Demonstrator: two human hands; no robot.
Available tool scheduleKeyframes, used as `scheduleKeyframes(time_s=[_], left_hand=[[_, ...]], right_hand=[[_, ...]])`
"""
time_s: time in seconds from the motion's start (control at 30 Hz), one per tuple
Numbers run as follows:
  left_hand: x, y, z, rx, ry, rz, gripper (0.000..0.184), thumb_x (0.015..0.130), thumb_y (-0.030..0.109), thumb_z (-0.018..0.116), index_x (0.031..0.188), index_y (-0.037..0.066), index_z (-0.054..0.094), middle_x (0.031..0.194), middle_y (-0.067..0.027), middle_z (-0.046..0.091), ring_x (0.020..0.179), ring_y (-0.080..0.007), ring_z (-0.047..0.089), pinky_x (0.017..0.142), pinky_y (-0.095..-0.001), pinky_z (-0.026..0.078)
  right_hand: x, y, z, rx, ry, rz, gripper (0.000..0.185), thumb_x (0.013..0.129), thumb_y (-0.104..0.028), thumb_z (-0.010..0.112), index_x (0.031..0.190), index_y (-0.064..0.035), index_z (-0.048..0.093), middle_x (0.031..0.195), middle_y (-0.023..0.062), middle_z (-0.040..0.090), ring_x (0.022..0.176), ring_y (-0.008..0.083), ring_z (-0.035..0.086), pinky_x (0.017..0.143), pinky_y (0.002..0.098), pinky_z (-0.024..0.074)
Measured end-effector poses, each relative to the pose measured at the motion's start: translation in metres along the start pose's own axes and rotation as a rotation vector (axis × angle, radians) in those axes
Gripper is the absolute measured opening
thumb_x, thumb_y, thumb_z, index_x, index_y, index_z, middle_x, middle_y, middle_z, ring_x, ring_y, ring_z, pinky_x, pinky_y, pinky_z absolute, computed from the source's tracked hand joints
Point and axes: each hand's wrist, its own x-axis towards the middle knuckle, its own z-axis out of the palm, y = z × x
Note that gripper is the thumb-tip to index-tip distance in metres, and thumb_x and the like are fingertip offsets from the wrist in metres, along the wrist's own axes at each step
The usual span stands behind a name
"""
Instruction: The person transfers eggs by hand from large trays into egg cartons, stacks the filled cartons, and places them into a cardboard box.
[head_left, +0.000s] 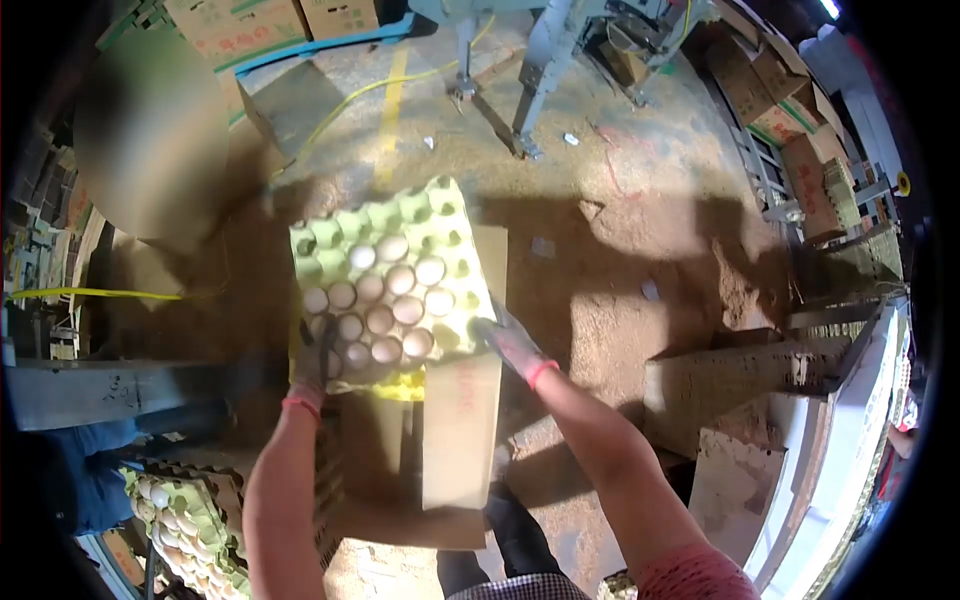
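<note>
A yellow-green egg tray (460, 318) is held level in front of me, with several pale and brownish eggs (380, 320) in its cups; the cups along its far edge hold no eggs. My left hand (313, 358), gloved, grips the tray's near left side, fingers over the edge. At the right edge, my gloved right hand (508, 342) has its fingers wrapped round the rim. Below the tray stands an open cardboard box (462, 430) with its flaps spread out. A bright yellow piece (400, 385) shows under the tray's near edge.
Metal machine legs (535, 90) stand ahead, with a yellow cable (345, 105) on the floor. Cardboard boxes (240, 35) are at the far left. More eggs on trays (185, 530) lie at lower left. Boxes and panels (740, 390) line the right. A person's blue-clothed leg (90, 480) shows at left.
</note>
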Motion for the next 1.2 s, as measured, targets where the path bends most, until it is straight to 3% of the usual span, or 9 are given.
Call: scheduleKeyframes(time_s=[0.17,0.27,0.33,0.4,0.5,0.57,0.8,1.03,1.2], left_hand=[[-0.038,0.044,0.039,0.432,0.103,-0.001,0.103,0.081,0.047,0.075,0.151,-0.002,0.018,0.155,-0.0129,0.026,0.138,-0.0229,0.030,0.111,-0.0333,0.029],[0.012,-0.008,-0.018,0.126,0.081,0.021,0.063,0.090,0.036,0.068,0.137,0.002,0.045,0.124,-0.0051,0.057,0.108,-0.0181,0.056,0.092,-0.0338,0.046],[0.037,-0.026,-0.046,0.529,-0.038,0.225,0.068,0.090,0.041,0.066,0.140,0.001,0.042,0.128,-0.0064,0.053,0.111,-0.0191,0.053,0.096,-0.0330,0.043],[-0.021,0.007,0.001,0.264,0.113,0.104,0.044,0.095,0.034,0.061,0.126,0.003,0.056,0.109,-0.0045,0.063,0.095,-0.0174,0.059,0.086,-0.0320,0.047],[-0.051,0.032,0.047,0.615,0.270,0.052,0.048,0.100,0.029,0.054,0.138,0.003,0.044,0.119,-0.0073,0.060,0.103,-0.0177,0.056,0.089,-0.0300,0.047],[-0.050,0.042,0.067,0.176,0.072,0.309,0.049,0.094,0.032,0.063,0.132,0.002,0.052,0.114,-0.0048,0.061,0.099,-0.0155,0.056,0.087,-0.0291,0.045],[0.021,0.046,0.041,0.958,0.198,0.248,0.068,0.089,0.054,0.061,0.129,-0.001,0.050,0.108,-0.0190,0.064,0.099,-0.0299,0.061,0.088,-0.0363,0.046],[-0.058,0.036,0.052,1.242,0.497,0.477,0.090,0.087,0.061,0.056,0.146,-0.002,0.031,0.147,-0.0264,0.037,0.136,-0.0414,0.033,0.112,-0.0471,0.028],[-0.202,0.020,0.081,1.350,0.018,0.405,0.073,0.091,0.034,0.062,0.147,0.000,0.030,0.149,-0.0259,0.034,0.137,-0.0407,0.030,0.114,-0.0480,0.025]], right_hand=[[-0.018,-0.040,0.002,-0.349,0.019,0.244,0.058,0.091,-0.043,0.051,0.141,-0.0154,0.044,0.120,0.0242,0.062,0.111,0.0414,0.059,0.096,0.0453,0.0463],[-0.030,-0.051,0.018,-0.435,0.187,0.105,0.057,0.092,-0.044,0.050,0.137,-0.0102,0.047,0.123,0.0254,0.059,0.111,0.0434,0.057,0.096,0.0460,0.0462],[-0.060,-0.090,0.020,-0.554,0.274,0.073,0.054,0.095,-0.041,0.047,0.139,-0.0094,0.043,0.127,0.0245,0.055,0.114,0.0438,0.055,0.098,0.0474,0.0443],[-0.087,-0.079,0.018,-0.491,0.311,0.055,0.053,0.096,-0.038,0.047,0.140,-0.0091,0.042,0.129,0.0239,0.053,0.114,0.0435,0.054,0.098,0.0481,0.0437],[-0.097,-0.043,0.023,-0.426,0.393,-0.030,0.051,0.097,-0.034,0.046,0.141,-0.0084,0.040,0.132,0.0231,0.050,0.116,0.0427,0.053,0.098,0.0487,0.0436],[-0.088,-0.021,0.027,-0.393,0.330,0.115,0.050,0.096,-0.030,0.051,0.139,-0.0058,0.042,0.135,0.0220,0.048,0.118,0.0399,0.053,0.096,0.0449,0.0452],[-0.038,0.000,0.010,-0.171,0.027,0.334,0.066,0.087,-0.043,0.062,0.136,-0.0015,0.047,0.114,0.0211,0.065,0.108,0.0367,0.060,0.093,0.0386,0.0461],[-0.202,0.006,0.006,0.184,0.286,0.203,0.067,0.098,-0.043,0.049,0.144,0.0021,0.034,0.149,0.0241,0.036,0.137,0.0322,0.036,0.113,0.0357,0.0284],[-0.480,0.100,0.009,-0.283,0.157,0.502,0.064,0.095,-0.055,0.040,0.143,-0.0117,0.042,0.137,0.0223,0.050,0.128,0.0383,0.046,0.106,0.0426,0.0369]])
